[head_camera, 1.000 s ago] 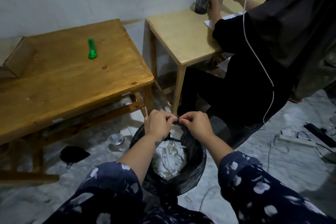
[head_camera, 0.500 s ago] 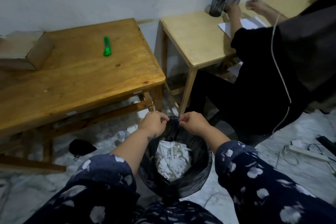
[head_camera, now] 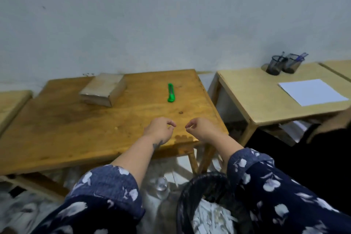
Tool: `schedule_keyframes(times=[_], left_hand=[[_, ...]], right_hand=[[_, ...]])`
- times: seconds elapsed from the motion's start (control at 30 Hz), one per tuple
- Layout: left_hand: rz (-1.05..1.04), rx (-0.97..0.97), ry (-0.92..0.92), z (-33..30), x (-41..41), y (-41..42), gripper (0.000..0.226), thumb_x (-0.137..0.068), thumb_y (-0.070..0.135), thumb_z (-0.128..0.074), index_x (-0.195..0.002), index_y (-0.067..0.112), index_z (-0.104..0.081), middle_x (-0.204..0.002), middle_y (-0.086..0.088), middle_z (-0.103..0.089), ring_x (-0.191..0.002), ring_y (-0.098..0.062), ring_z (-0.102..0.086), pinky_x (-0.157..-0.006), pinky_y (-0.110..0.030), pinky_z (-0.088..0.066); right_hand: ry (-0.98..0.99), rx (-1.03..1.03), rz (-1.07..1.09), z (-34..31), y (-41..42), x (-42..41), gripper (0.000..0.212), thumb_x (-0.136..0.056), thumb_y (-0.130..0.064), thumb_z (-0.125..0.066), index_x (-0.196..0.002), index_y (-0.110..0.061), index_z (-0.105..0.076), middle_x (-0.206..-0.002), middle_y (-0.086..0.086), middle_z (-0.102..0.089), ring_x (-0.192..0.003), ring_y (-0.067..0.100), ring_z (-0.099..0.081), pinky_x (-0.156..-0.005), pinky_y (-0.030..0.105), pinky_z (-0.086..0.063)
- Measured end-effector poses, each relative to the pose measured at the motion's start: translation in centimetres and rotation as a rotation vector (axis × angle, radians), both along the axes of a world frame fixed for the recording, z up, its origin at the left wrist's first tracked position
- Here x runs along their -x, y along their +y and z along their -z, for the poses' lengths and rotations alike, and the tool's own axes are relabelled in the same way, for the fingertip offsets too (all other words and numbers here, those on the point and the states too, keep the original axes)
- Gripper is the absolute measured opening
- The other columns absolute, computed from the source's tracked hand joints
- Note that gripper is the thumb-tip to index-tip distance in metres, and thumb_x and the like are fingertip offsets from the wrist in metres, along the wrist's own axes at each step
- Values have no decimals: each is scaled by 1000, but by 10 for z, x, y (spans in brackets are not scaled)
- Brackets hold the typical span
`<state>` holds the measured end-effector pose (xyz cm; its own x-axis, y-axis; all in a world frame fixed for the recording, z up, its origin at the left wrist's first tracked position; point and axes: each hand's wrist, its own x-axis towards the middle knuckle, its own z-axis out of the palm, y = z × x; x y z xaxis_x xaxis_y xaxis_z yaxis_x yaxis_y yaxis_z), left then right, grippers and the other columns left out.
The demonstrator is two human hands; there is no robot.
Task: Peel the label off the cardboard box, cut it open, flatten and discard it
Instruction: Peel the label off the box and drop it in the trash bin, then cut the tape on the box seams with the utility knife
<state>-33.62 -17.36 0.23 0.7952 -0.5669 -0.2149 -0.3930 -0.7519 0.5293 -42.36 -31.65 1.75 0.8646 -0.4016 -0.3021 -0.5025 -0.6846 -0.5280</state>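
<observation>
- both hands are empty: the left hand (head_camera: 158, 130) and the right hand (head_camera: 202, 128) hang side by side over the near edge of the wooden table (head_camera: 57, 129), fingers loosely curled, tips a little apart, grasping nothing.
- the cardboard box (head_camera: 103, 89) sits whole and closed at the far side of that table, near the wall, well apart from either hand. its top looks plain brown with a slight sheen; no label shows on the faces turned this way, though the far and under sides are hidden.
- the green utility knife (head_camera: 171, 93) lies flat on the table just to the right of the box, untouched, between the box and the table's right edge.
- the bin (head_camera: 191, 192), lined in black, stands on the floor below the right forearm, with white paper scraps (head_camera: 209, 218) heaped inside; some of these may be label shreds, but that cannot be told.
- judged from this, the peeling looks done or close to it, and the label bits look to be binned.
- what remains is most of the job: pick up the knife, slit the box along its seams, press it flat, and drop it in the bin.
- nothing of the cutting has begun: the box keeps its full shape, with no open flap in sight.
- a likely next move is a reach forward for the knife, with the other hand steadying the box.
</observation>
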Motion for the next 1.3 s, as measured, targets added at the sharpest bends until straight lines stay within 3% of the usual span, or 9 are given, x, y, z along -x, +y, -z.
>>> schedule_keyframes(times=[0.17,0.33,0.4,0.53,0.67,0.8,0.97,1.17,1.3], left_hand=[[-41,33,-57,-11,-93,36,15,-94,32,-53,-85,39,-62,-116,4,-67,-89,-22,-67,-85,-36,-53],[-50,20,-120,-10,-173,70,17,-97,31,-48,-90,41,-60,-131,4,-59,-117,-20,-56,-98,-42,-46],[-62,52,-129,-6,-196,79,19,-97,29,-49,-94,42,-62,-133,4,-57,-123,-20,-52,-100,-42,-45],[-113,119,-131,0,-235,87,21,-95,26,-53,-96,44,-62,-135,4,-55,-121,-24,-54,-97,-49,-48],[-173,98,-236,7,-275,84,22,-97,26,-50,-111,36,-63,-130,5,-56,-125,-20,-46,-104,-45,-37],[-203,23,-311,18,-309,80,36,-97,39,-46,-132,30,-51,-140,3,-49,-133,-20,-38,-108,-45,-31],[-215,-88,-340,39,-337,79,54,-97,49,-38,-147,27,-34,-155,3,-31,-143,-19,-25,-115,-45,-20],[-191,-71,-409,50,-330,81,52,-98,51,-29,-144,30,-36,-155,6,-31,-143,-15,-24,-115,-44,-15],[-143,-206,-376,47,-338,82,80,-83,80,-20,-150,35,-20,-161,7,-14,-149,-17,-3,-112,-59,7]], right_hand=[[-23,6,36,-4,28,-85,21,-93,-30,-54,-108,-22,-67,-101,4,-68,-74,14,-58,-70,27,-47],[-38,9,128,8,43,-151,19,-94,-28,-53,-106,-21,-66,-100,4,-66,-75,15,-58,-64,27,-48],[-51,14,182,16,46,-167,17,-93,-26,-53,-102,-23,-67,-101,4,-67,-82,18,-61,-70,31,-52],[-30,19,280,31,39,-193,16,-92,-24,-53,-102,-25,-65,-112,6,-65,-95,22,-63,-83,39,-55],[-6,53,386,41,15,-220,21,-91,-20,-54,-109,-24,-65,-126,10,-60,-108,25,-60,-87,38,-54],[14,119,444,55,-11,-243,32,-90,-22,-55,-123,-23,-57,-125,10,-56,-106,28,-59,-87,42,-54],[18,117,504,77,-26,-271,53,-89,-21,-58,-140,-16,-39,-133,12,-46,-121,30,-48,-99,45,-46],[23,-40,555,84,-23,-310,55,-81,-13,-67,-132,-11,-46,-128,15,-49,-115,31,-53,-94,44,-50],[-58,-197,543,71,-5,-342,58,-81,-4,-66,-132,-14,-41,-126,11,-46,-109,29,-55,-88,42,-54]])
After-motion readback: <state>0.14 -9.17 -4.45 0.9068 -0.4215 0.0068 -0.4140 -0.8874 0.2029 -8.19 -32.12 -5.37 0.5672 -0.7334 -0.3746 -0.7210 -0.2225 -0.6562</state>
